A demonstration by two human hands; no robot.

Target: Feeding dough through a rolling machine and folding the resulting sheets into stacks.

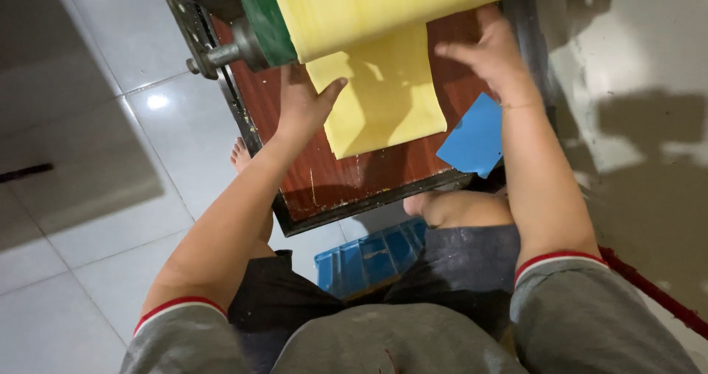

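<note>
- Yellow dough sheet hanging off the roll, spread on the reddish wooden tray.
- Left hand released, flat at the sheet's left edge.
- Right hand released, fingers spread, above its right edge.
- Blue scraper near the right wrist; blue crate under the tray.

Thin yellow dough sheet hanging from yellow dough roll above, lying on reddish-brown wooden tray, between fingers of left hand and right hand. Left thumb touching sheet edge. Grey metal roller shaft just left of left fingers. Blue flat plastic scraper on tray, below right fingers. Blue ribbed plastic crate under tray, near knees.
</note>
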